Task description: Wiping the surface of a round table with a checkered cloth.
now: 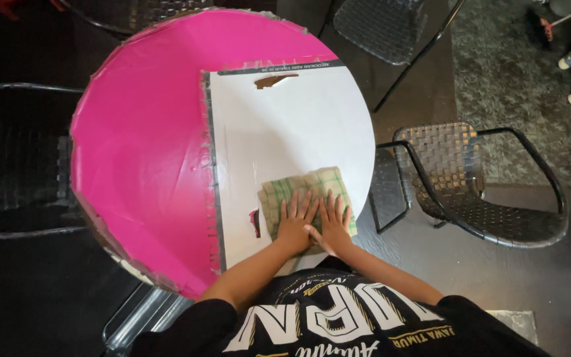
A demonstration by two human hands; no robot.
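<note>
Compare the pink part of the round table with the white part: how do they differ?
The pink part covers the left and top of the table; the white part covers the right. The pink part is bare, while the white part carries a green checked cloth pressed flat under the left hand and right hand. The white part has small tears showing brown and pink beneath; the pink part looks unbroken. Both are flat sheets, joined along a taped seam.

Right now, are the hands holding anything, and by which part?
Nothing is gripped. Left hand and right hand lie flat, side by side, pressing on the near half of the green checked cloth.
</note>
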